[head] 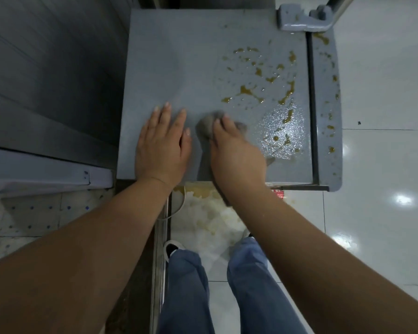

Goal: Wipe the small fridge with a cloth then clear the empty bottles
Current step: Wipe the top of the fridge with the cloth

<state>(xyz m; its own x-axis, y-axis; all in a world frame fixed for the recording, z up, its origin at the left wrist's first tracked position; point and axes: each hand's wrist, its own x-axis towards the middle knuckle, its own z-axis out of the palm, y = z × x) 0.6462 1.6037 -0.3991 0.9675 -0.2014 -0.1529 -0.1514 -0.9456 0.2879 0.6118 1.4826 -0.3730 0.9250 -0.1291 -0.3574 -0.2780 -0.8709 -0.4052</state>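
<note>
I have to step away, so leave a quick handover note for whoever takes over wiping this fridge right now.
Left hand: open, flat on the small fridge top, bracing.
Right hand: presses a grey cloth onto the top, near the front edge; it is motion-blurred.
Done: the left half of the top looks clean.
Left: brown spill spots and a wet patch cover the right half, and more spots sit on the strip at the right edge. No empty bottles can be made out in view, so clearing them is not yet started.
</note>
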